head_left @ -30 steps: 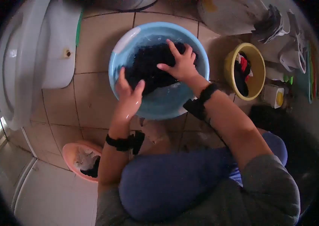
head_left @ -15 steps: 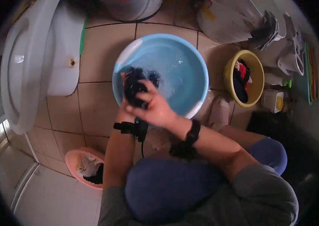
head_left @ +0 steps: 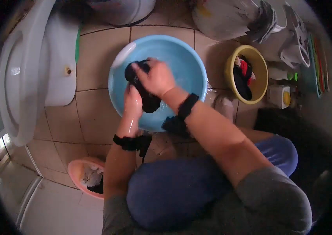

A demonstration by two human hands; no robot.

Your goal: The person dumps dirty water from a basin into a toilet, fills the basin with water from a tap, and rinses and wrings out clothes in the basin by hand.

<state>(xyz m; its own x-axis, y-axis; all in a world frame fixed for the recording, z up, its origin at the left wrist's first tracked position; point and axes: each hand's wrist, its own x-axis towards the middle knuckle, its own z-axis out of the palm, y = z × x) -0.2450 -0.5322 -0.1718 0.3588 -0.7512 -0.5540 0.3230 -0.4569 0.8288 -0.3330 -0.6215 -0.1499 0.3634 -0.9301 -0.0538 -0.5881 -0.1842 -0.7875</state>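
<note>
A wet black cloth (head_left: 150,101) is bunched between my two hands, above the left part of a light blue basin (head_left: 203,74) that holds water. My left hand (head_left: 133,102) grips the cloth from below, near the basin's left side. From the upper right, my right hand (head_left: 157,77) is wrapped round the upper part of the cloth, with some motion blur. The undersides of the fingers are hidden by the cloth. Both wrists wear black bands.
A yellow basin (head_left: 263,84) with black and red clothes stands on the right. At the lower left is a pink basin (head_left: 73,172) with light and dark cloth. A white toilet (head_left: 11,78) is on the left, a bucket (head_left: 124,11) at the top.
The black cloth, spread in the water a second ago, is now gathered up between both hands. Since the last earlier frame, my right hand has moved up and closed on the cloth.
</note>
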